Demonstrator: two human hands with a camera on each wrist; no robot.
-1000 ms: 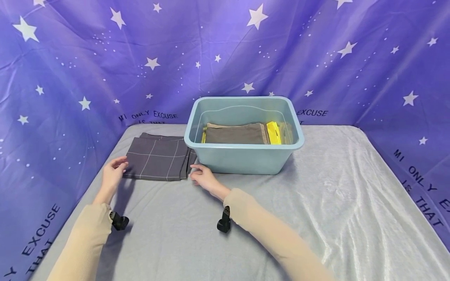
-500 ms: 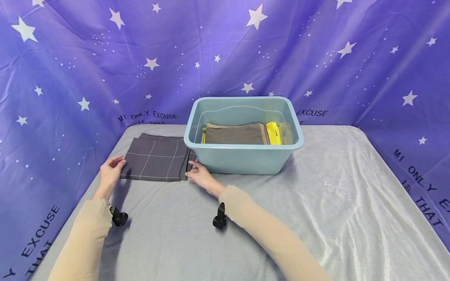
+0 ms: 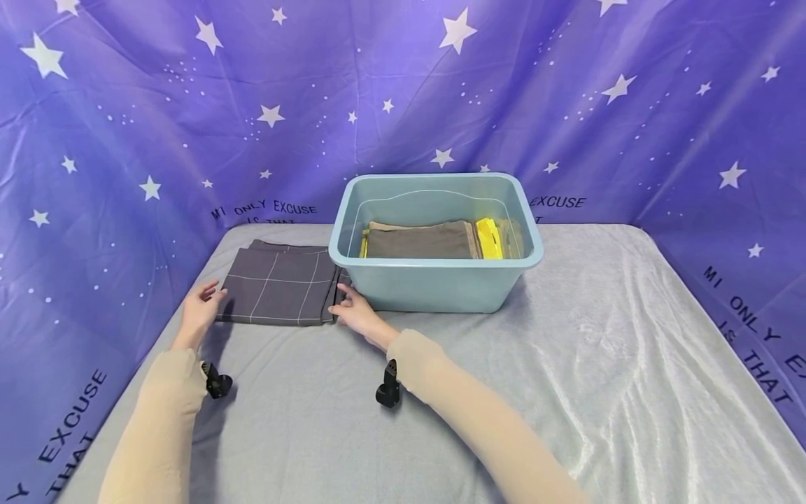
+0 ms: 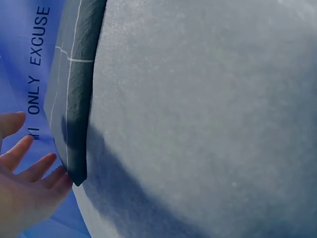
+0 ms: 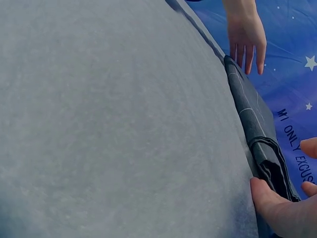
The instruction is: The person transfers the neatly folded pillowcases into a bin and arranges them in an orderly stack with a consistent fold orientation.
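Observation:
A folded dark grey cloth [image 3: 277, 283] with thin white grid lines lies flat to the left of a light blue tub. At its left front corner is my left hand [image 3: 200, 311], fingers spread and loosely bent; in the left wrist view the lower fingers [image 4: 52, 181] meet the cloth's corner. My right hand [image 3: 360, 316] is at the right front edge, between cloth and tub. In the right wrist view its thumb [image 5: 267, 201] lies beside the folded layers, with the other fingers apart from it. Neither hand grips the cloth.
The light blue tub [image 3: 434, 287] holds folded brown fabric [image 3: 420, 241] and a bright yellow item [image 3: 488, 238]. A grey velvety cover [image 3: 302, 413] spreads over the table. Purple star-printed curtains [image 3: 403, 84] stand behind and at both sides.
My right hand has moved slightly left, from beside the tub to the cloth's right edge. The left hand has shifted only a little. Cloth and tub stay in place.

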